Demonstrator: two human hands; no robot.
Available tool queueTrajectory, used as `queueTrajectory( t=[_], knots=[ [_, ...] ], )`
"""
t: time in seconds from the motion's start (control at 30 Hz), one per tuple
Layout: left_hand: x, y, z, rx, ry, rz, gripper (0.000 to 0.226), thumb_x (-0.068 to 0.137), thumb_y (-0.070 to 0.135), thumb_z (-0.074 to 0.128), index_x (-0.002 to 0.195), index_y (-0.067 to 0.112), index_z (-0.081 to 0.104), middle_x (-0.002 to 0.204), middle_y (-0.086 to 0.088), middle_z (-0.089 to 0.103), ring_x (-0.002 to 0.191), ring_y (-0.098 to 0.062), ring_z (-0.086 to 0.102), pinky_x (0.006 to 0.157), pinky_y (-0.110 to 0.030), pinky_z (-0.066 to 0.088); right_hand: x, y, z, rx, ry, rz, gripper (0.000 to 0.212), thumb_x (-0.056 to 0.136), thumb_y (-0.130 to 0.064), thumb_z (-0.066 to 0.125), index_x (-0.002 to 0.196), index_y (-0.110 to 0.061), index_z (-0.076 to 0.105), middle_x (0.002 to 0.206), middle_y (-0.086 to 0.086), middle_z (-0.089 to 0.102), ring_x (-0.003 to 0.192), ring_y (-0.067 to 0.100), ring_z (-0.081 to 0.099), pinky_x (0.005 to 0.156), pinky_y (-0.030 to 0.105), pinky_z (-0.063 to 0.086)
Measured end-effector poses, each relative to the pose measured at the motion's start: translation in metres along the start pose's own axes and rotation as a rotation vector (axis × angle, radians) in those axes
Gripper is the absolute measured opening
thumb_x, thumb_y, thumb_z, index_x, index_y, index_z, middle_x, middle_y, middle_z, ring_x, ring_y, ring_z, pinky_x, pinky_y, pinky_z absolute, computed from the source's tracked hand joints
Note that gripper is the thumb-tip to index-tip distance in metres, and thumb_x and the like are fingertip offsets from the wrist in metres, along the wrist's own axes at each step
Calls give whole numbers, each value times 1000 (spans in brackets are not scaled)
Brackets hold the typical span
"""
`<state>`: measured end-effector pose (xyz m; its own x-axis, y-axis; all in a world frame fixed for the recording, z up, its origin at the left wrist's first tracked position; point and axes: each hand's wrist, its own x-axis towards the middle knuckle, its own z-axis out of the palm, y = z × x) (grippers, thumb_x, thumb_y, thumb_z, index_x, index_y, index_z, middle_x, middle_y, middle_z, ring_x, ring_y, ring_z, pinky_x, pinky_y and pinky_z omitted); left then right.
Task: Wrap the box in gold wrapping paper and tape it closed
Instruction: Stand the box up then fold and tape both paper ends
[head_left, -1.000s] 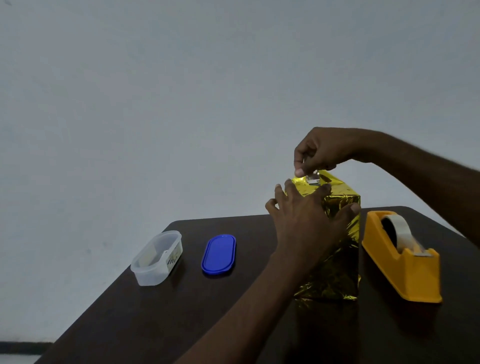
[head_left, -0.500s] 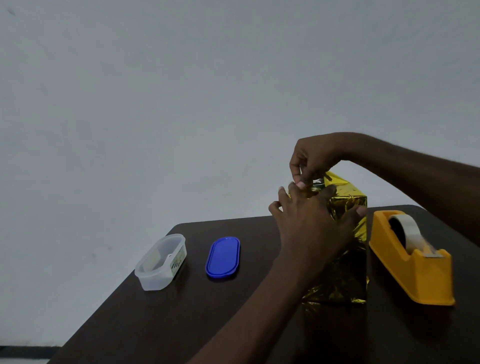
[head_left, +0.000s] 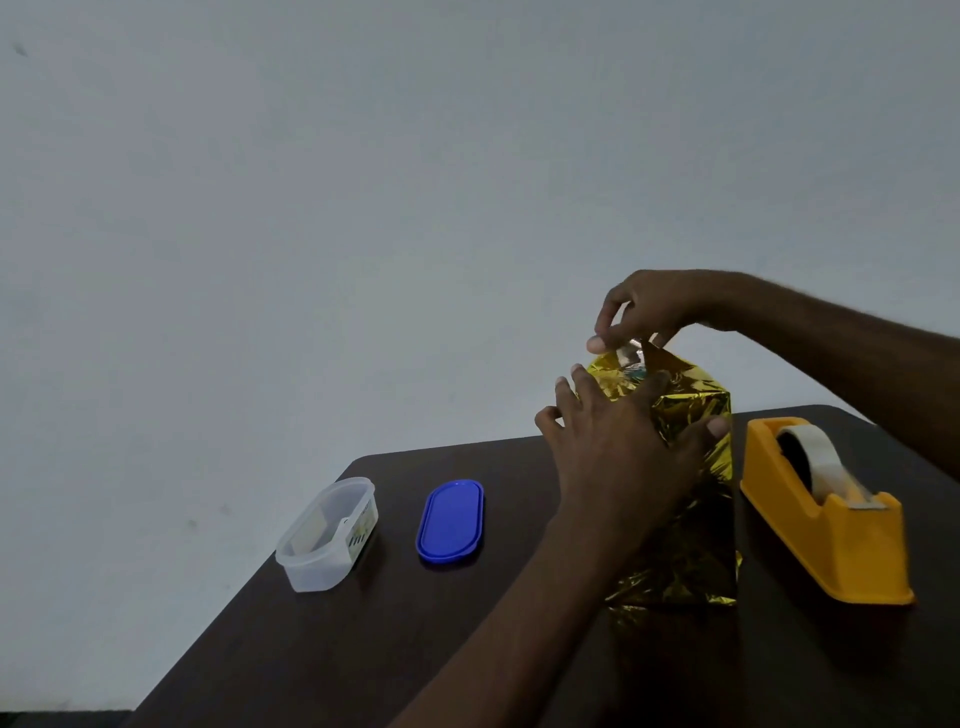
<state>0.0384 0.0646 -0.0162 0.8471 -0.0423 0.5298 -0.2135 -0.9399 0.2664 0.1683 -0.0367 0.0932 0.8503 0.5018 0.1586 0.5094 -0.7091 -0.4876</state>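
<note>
A tall box wrapped in crinkled gold paper (head_left: 691, 519) stands upright on the dark table (head_left: 467, 649). My left hand (head_left: 618, 447) lies spread over the box's upper front, fingers straight and pressing the paper, thumb on the right edge. Above the top of the box, my right hand (head_left: 644, 306) pinches a small piece of clear tape (head_left: 629, 355) at the folded gold flap. Much of the box's front is hidden behind my left hand and forearm.
An orange tape dispenser (head_left: 831, 525) with a clear roll stands right of the box. A blue oval lid (head_left: 451, 521) and a clear plastic container (head_left: 328, 535) lie to the left. The table's far edge meets a plain grey wall.
My right hand has shifted slightly over the box top while still pinching the tape there. My left hand stays pressed on the paper. The view moved a little.
</note>
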Motion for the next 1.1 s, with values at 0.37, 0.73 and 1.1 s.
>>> queueTrajectory(
  t=[0.37,0.73,1.1],
  knots=[
    [3,-1,-2,56,-31,10,69,86,75,40,146,41,36,158,-20,22,147,-39,10,112,-58,13,10,10,10,44,-237,97,44,79,-40,75,112,-12,71,112,10,68,92,26,68,67,32,55],
    [5,-4,-3,73,-40,34,69,86,76,40,145,42,35,155,-19,27,144,-40,18,111,-59,18,11,9,20,24,-233,97,40,83,-38,72,112,-10,72,112,9,68,100,26,66,80,35,57],
    [3,-2,-7,57,-93,8,72,87,73,42,149,39,29,161,-22,10,148,-43,-4,114,-62,0,8,13,25,18,-225,66,43,81,-46,71,113,-16,71,115,4,67,106,24,63,95,42,54]
  ],
)
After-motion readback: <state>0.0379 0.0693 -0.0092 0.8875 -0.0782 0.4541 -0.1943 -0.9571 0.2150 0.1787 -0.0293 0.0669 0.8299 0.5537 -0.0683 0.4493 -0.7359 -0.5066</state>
